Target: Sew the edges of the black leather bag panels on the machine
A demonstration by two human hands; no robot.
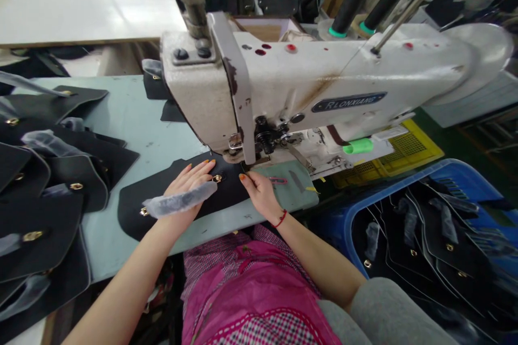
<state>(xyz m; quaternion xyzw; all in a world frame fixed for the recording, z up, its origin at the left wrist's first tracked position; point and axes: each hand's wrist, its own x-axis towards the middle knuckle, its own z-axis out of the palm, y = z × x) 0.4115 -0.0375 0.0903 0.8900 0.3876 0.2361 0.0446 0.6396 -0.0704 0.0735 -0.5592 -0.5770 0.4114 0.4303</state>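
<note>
A black leather flap piece [133, 207] with small gold fittings lies on the pale sewing table [133, 124], its right end under the head of a white sewing machine [291, 86]. My left hand [188, 180] rests flat on the piece, fingers stretched out, with a strip of clear plastic wrap [180, 202] lying across the wrist. My right hand [261, 191] presses on the piece just below the presser foot [243, 164], fingers extended toward it. A red cord circles my right wrist.
A stack of similar black pieces [44, 194] covers the table's left side. A blue crate [437, 226] holding more black pieces stands at the right, a yellow tray [408, 153] behind it. Two thread cones [352, 0] stand behind the machine. A white table [84, 0] sits beyond.
</note>
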